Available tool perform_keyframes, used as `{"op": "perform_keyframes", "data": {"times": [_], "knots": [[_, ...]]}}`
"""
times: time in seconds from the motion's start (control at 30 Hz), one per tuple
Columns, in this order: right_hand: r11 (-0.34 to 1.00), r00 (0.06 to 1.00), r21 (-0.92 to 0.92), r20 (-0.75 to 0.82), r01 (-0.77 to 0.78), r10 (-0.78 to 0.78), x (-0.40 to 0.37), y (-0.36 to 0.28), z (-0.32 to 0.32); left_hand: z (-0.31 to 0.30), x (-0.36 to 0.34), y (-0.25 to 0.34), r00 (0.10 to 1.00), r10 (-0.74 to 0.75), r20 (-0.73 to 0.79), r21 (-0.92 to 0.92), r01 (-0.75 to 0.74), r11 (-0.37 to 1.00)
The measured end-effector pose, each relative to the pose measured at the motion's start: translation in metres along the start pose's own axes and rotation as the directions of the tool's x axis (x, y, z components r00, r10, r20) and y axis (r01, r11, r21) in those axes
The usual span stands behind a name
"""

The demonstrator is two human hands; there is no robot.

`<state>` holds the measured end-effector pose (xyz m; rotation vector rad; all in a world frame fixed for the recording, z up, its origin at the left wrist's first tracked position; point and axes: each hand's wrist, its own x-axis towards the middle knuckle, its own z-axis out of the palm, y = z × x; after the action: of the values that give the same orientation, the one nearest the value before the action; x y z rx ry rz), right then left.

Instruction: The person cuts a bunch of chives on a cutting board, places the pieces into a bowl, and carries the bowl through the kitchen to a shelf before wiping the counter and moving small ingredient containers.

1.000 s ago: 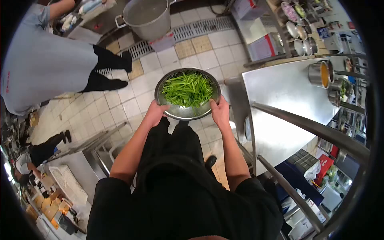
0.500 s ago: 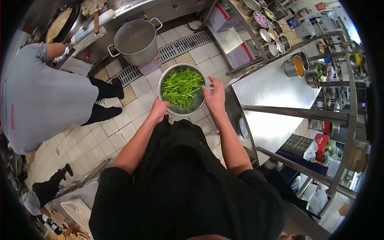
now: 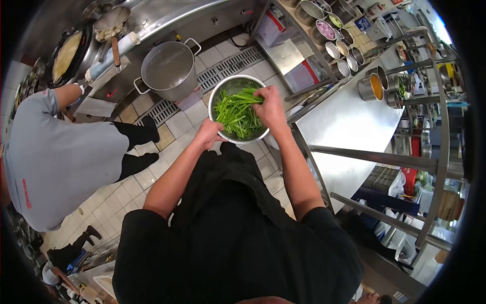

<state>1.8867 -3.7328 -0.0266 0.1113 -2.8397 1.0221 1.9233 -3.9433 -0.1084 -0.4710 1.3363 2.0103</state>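
A round metal colander with small holes in its wall is in front of my body, above the tiled floor. Cut green vegetable stalks fill much of it. My left hand grips the colander's rim at the lower left, thumb on the inside. On the other side, my right hand reaches over the rim with fingers closed around a bunch of the stalks at the upper right. Some stalks point out from its fingers toward the left.
A large two-handled pot of cloudy liquid stands just beyond the colander. At left, a co-worker in a grey shirt faces a wok. A steel table with rails lies to my right. Several ingredient containers stand at upper right.
My right hand has moved from open beside the rim into the colander and closed on some stalks. The colander has shifted slightly right and tilted. The co-worker has shifted a little.
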Motion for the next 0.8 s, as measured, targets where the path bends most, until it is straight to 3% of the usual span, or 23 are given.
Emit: {"op": "perform_keyframes", "data": {"times": [0.07,0.17,0.3,0.43,0.53,0.63,0.73,0.8], "knots": [[0.997,0.997,0.014,0.016,-0.074,0.074,0.021,-0.003,-0.023,0.003,0.016,0.015,1.0,-0.005,0.022,0.01,0.004,1.0],[0.984,0.997,0.162,-0.018,-0.074,0.078,0.051,0.013,-0.034,0.015,0.035,0.041,1.0,0.008,0.02,0.014,-0.008,1.0],[0.971,0.994,0.218,-0.013,-0.101,0.106,0.086,0.017,-0.057,0.039,0.062,0.078,0.999,0.028,0.019,0.034,-0.028,0.999],[0.968,0.994,0.248,-0.092,-0.03,0.055,0.119,0.034,-0.069,0.066,0.086,0.112,0.999,0.047,0.02,0.052,-0.048,0.998],[0.91,0.964,0.318,0.108,-0.266,0.244,0.143,0.046,-0.081,0.083,0.11,0.131,0.999,0.019,0.045,0.07,-0.022,0.997],[0.909,0.983,0.389,-0.044,-0.147,0.178,0.162,0.067,-0.086,0.098,0.13,0.143,0.998,0.009,0.06,0.027,-0.011,1.0],[0.894,0.971,0.39,0.168,-0.223,0.169,0.176,0.088,-0.097,0.114,0.145,0.157,0.997,0.016,0.069,0.043,-0.019,0.999],[0.941,0.982,0.327,0.189,-0.084,0.022,0.185,0.111,-0.096,0.117,0.162,0.161,0.995,-0.02,0.093,0.043,0.016,0.999]]}}
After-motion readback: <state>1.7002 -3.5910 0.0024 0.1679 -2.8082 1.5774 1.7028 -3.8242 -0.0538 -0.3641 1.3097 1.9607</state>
